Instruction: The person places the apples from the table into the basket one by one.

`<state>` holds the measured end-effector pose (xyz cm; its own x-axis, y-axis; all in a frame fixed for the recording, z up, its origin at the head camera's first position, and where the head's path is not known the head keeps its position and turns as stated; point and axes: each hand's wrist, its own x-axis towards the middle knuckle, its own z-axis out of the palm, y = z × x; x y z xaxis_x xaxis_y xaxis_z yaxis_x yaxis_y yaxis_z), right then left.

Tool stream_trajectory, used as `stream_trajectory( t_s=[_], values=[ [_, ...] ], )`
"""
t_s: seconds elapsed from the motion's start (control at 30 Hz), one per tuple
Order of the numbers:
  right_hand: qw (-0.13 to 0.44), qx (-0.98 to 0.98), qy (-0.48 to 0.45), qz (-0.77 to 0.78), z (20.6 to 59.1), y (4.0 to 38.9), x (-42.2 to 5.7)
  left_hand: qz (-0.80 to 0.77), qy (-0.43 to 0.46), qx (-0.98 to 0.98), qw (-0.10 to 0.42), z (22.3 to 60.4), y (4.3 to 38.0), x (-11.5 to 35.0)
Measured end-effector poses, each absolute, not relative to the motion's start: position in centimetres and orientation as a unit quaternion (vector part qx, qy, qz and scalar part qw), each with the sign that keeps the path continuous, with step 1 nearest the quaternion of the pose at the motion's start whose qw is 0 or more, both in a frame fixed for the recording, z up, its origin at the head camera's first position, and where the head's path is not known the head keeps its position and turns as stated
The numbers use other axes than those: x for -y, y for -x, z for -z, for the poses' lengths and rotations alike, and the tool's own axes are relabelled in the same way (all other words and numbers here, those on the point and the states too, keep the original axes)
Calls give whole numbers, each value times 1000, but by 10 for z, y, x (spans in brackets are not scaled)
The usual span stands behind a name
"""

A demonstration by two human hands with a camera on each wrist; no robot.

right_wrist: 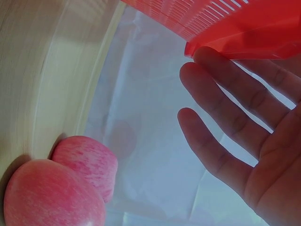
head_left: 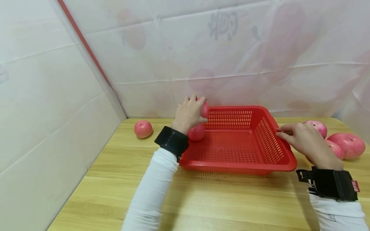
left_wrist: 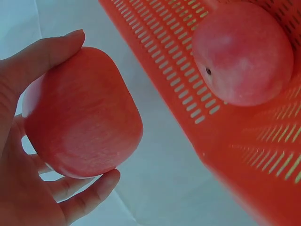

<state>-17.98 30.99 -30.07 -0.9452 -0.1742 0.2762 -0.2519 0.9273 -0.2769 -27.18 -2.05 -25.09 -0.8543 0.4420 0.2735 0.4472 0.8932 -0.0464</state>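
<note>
Left hand and right hand, both with black wrist bands over white sleeves, are at a red plastic basket on a wooden table. From left to right: a lone apple sits on the table, well apart from the basket. Next, the left hand curls its fingers and thumb around a held apple, raised near the basket's back left corner. Just below, an inside apple lies at the basket's left end. The slotted basket stretches across the middle. At its right rim, the right hand pinches the edge, little finger extended away from it. Farthest right, a group of apples rests on the table, partly hidden by that hand. Pale printed cloth hangs behind.
</note>
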Motion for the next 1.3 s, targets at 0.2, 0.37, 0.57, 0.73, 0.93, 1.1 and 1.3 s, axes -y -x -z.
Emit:
stream_trajectory(
  t_s=[0.2, 0.37, 0.57, 0.73, 0.93, 1.1, 1.3],
  values=[
    [131, 974, -108, -153, 300, 179, -309, 26, 231, 963, 139, 252, 270, 14],
    [130, 974, -108, -149, 300, 179, -309, 39, 230, 963, 136, 255, 270, 10],
    [129, 972, -108, -163, 300, 181, -306, 14, 228, 962, 152, 255, 270, 9],
    [120, 974, -100, -163, 301, 180, -308, 10, 235, 960, 153, 257, 270, 5],
    [117, 976, -96, -160, 300, 179, -310, 24, 239, 960, 147, 260, 271, -1],
    [110, 976, -91, -164, 301, 179, -310, 29, 245, 959, 142, 263, 271, -5],
    [119, 975, -97, -159, 302, 179, -310, 40, 242, 961, 127, 266, 272, -8]
  ],
)
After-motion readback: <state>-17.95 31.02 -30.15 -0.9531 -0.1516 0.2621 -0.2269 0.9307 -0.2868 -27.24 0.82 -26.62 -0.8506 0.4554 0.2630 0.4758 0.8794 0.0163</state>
